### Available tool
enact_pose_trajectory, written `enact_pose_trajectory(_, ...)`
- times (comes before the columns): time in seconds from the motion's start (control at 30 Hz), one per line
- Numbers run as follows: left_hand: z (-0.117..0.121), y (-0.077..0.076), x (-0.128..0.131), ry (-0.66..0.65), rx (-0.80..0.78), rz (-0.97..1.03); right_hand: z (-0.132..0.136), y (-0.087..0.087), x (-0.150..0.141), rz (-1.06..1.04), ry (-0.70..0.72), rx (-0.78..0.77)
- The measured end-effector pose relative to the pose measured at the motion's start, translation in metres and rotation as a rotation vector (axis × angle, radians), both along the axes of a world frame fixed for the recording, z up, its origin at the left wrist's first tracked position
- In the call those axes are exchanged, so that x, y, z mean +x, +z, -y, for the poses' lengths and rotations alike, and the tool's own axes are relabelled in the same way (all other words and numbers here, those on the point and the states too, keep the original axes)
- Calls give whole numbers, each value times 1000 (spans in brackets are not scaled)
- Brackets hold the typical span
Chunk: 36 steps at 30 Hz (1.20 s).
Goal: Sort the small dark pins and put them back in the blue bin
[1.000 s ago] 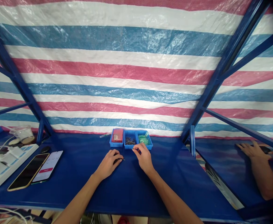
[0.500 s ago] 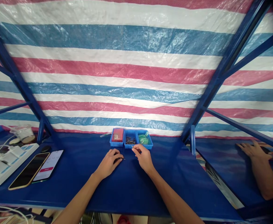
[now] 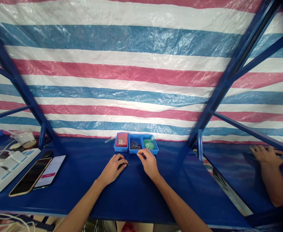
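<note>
My left hand (image 3: 113, 168) rests low over the blue table, fingers curled and closed on a thin dark metal piece (image 3: 128, 165) whose pale tip sticks out past the fingertips. To its right, my right hand (image 3: 149, 162) is pinched, thumb against forefinger, just in front of the middle blue bin (image 3: 131, 152). Whatever sits in that pinch is too small to make out. Thin dark screw-like metal pieces (image 3: 135, 146) lie heaped in the middle bin. On its left, another blue bin (image 3: 120, 149) holds reddish packets (image 3: 122, 140); the right bin (image 3: 157, 150) holds green pieces (image 3: 149, 144).
Two phones (image 3: 30, 177) (image 3: 50, 172) and a white power strip (image 3: 9, 172) with plugs lie at the left. A small clear packet (image 3: 109, 140) is beside the bins. Blue frame posts (image 3: 210, 106) stand on both sides. Another person's hand (image 3: 264, 154) is at far right.
My right fingertips have shifted slightly, and the tiny item seen at them half a second ago no longer shows clearly. My left hand stays put. The other person's hand has moved slightly right.
</note>
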<state>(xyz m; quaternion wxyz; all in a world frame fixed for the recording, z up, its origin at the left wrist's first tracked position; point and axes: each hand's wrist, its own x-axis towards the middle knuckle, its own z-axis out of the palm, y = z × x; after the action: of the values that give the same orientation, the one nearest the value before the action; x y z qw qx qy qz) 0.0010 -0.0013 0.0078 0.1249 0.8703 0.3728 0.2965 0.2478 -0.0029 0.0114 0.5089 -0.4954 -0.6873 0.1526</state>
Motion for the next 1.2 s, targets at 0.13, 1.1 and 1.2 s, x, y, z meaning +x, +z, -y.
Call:
enact_pose_trajectory(0.13,0,-1,0,0,-11,-2,-1,-3,1,-96,39,-89)
enact_pose_trajectory(1.1,0,1,1,6,-26,-9,-2,-2,0,-226,69,-173)
enact_pose_trajectory(1.2,0,1,1,4,-17,-6,-4,-5,-1,-251,81,-213)
